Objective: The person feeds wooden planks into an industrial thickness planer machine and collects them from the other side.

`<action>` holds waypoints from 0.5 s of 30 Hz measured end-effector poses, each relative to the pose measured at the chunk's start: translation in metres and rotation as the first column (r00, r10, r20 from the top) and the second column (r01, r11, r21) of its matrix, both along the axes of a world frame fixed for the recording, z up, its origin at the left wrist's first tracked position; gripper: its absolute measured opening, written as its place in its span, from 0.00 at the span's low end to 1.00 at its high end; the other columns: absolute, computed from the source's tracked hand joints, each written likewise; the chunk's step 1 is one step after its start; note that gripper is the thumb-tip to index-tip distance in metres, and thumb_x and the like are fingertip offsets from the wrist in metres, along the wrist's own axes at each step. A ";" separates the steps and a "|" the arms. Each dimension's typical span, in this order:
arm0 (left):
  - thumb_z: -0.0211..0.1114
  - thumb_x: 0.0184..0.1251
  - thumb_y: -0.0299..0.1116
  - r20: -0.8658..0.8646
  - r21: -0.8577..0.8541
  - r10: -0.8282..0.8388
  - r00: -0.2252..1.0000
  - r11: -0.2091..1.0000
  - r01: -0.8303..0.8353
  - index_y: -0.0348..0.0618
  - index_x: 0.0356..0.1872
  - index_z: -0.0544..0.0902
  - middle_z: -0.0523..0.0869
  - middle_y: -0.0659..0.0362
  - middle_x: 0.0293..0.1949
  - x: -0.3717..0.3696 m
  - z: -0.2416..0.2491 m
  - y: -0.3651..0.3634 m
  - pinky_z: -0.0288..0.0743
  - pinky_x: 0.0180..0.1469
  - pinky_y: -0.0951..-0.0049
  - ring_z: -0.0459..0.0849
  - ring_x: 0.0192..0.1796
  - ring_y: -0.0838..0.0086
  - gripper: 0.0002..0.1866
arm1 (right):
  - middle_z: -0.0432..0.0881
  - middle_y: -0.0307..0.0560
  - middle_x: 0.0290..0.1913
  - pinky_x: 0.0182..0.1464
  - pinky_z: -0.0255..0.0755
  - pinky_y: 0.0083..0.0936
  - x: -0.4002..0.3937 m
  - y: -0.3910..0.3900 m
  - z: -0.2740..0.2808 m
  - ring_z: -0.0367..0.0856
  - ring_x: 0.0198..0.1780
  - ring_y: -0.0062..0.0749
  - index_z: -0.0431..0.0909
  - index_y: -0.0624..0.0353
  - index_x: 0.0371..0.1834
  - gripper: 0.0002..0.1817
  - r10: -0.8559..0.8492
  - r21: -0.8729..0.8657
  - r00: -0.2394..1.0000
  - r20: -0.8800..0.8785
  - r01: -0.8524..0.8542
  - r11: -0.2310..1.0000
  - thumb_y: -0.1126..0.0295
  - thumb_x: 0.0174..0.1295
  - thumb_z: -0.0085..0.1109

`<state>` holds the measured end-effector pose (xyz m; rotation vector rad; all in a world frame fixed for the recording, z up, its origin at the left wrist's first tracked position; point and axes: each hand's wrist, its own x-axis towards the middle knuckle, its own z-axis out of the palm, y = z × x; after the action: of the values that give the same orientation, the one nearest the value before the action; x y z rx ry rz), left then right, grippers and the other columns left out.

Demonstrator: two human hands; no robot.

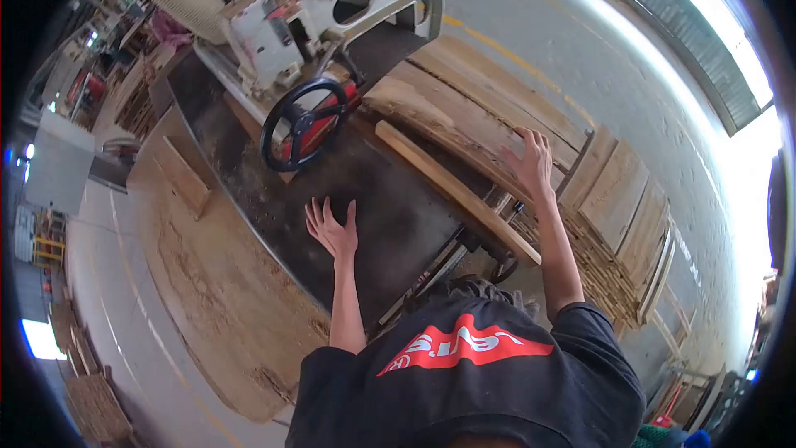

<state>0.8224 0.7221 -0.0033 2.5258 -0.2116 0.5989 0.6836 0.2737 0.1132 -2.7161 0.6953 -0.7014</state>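
My left hand (334, 231) hovers over the dark machine table (390, 236), fingers spread and nothing in them. Just beyond it stands a black three-spoke handwheel (305, 119) with red parts behind its rim. My right hand (531, 164) is open too, fingers stretched out over a stack of wide wooden boards (452, 108). Between the two hands, a long narrow wooden strip (456, 191) lies slantwise along the table's right side.
A pale machine body (269, 41) with oval cutouts rises at the far end of the table. More stacked planks (622, 199) stand on the right. A sawdust-covered surface (224, 299) lies at left, with a loose wood piece (182, 176) on it.
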 end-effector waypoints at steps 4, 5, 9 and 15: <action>0.76 0.71 0.49 0.136 -0.250 -0.008 0.991 0.967 0.042 0.45 0.63 0.85 0.79 0.42 0.73 -0.002 0.002 0.010 0.61 0.79 0.40 0.69 0.80 0.40 0.27 | 0.68 0.61 0.81 0.79 0.62 0.55 -0.002 0.014 -0.016 0.64 0.81 0.61 0.70 0.54 0.80 0.39 0.030 -0.080 0.999 -0.038 -0.033 0.996 0.46 0.71 0.68; 0.77 0.71 0.47 0.189 -0.292 0.017 0.982 0.956 0.039 0.46 0.63 0.85 0.80 0.43 0.73 0.002 0.002 0.025 0.62 0.78 0.41 0.69 0.80 0.39 0.25 | 0.66 0.62 0.83 0.80 0.60 0.55 -0.002 0.021 -0.013 0.62 0.83 0.62 0.68 0.55 0.81 0.41 0.022 -0.025 0.997 -0.068 -0.024 0.999 0.45 0.72 0.67; 0.75 0.72 0.50 0.200 -0.148 0.286 0.937 0.954 -0.260 0.46 0.62 0.84 0.78 0.41 0.73 0.001 0.009 0.101 0.62 0.77 0.38 0.66 0.80 0.37 0.26 | 0.63 0.66 0.84 0.83 0.56 0.57 -0.006 0.025 -0.020 0.58 0.85 0.63 0.66 0.56 0.83 0.43 0.103 -0.122 0.990 -0.098 -0.115 0.986 0.43 0.72 0.66; 0.73 0.69 0.61 0.031 0.267 0.836 0.549 0.522 -0.810 0.41 0.79 0.72 0.62 0.40 0.84 0.013 0.034 0.245 0.54 0.83 0.35 0.53 0.87 0.40 0.46 | 0.63 0.67 0.84 0.82 0.59 0.59 0.005 0.019 -0.035 0.59 0.84 0.66 0.66 0.55 0.83 0.44 0.092 -0.120 0.989 -0.119 -0.107 0.987 0.44 0.71 0.69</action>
<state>0.8355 0.9673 0.0303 2.7927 1.1188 0.8146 0.6887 0.2927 0.0785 -2.9025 0.5520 -0.5900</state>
